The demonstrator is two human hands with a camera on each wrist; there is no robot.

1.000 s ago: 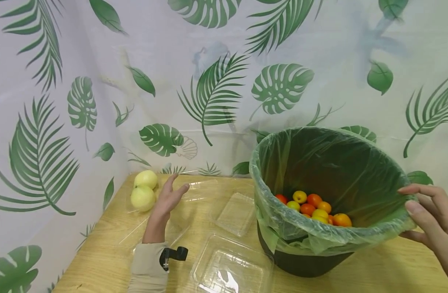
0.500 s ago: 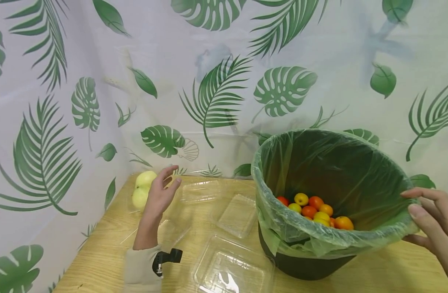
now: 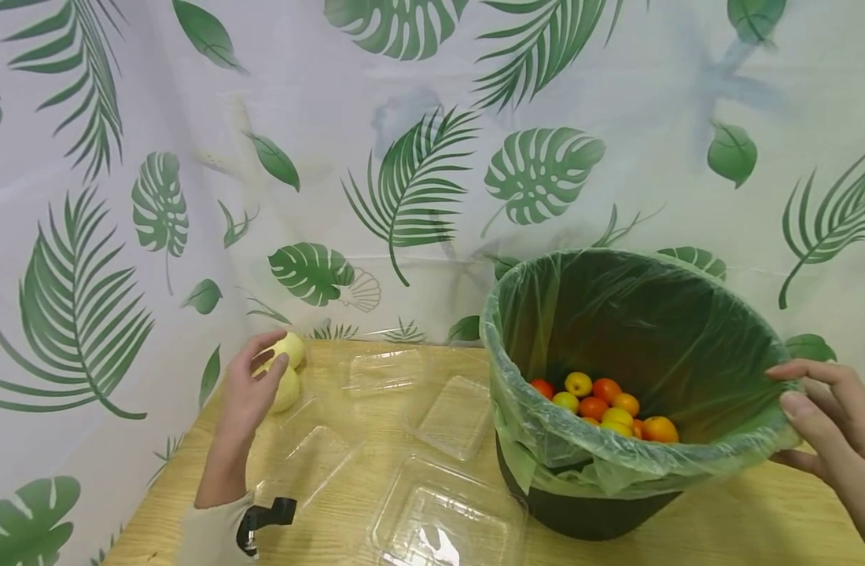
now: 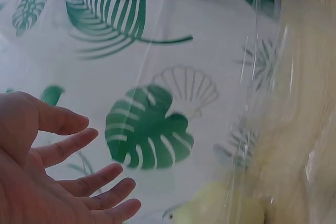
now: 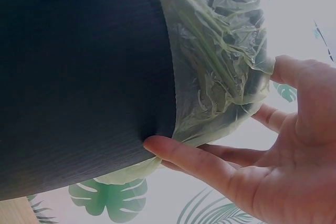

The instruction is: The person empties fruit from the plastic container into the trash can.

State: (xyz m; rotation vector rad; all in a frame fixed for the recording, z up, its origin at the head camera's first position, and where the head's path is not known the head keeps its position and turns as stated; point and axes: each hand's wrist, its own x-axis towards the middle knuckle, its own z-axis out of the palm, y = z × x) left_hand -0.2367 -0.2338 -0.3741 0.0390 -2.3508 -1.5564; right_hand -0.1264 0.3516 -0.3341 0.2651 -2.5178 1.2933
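My left hand (image 3: 247, 387) is over the left back of the table, its fingers loosely bent and holding nothing. Beside it and partly behind it lie two pale yellow-green round fruits (image 3: 286, 391), one of which shows blurred as a pale fruit (image 4: 218, 205) low in the left wrist view. With fingers and thumb, my right hand (image 3: 839, 428) grips the rim of a dark bin (image 3: 595, 511), which leans toward me. A thin green bag (image 3: 638, 306) lines the bin and folds over its rim. Several small red, yellow and orange fruits (image 3: 605, 389) lie inside.
Clear plastic trays lie across the wooden table: a large tray (image 3: 397, 503) at the front, a smaller tray (image 3: 421, 424) beside the bin, another tray (image 3: 358, 369) at the back. A leaf-patterned sheet (image 3: 404, 306) hangs behind and to the left.
My left hand has moved left, from beside the two pale fruits to over them, partly covering them. My right hand and the bin have stayed put.
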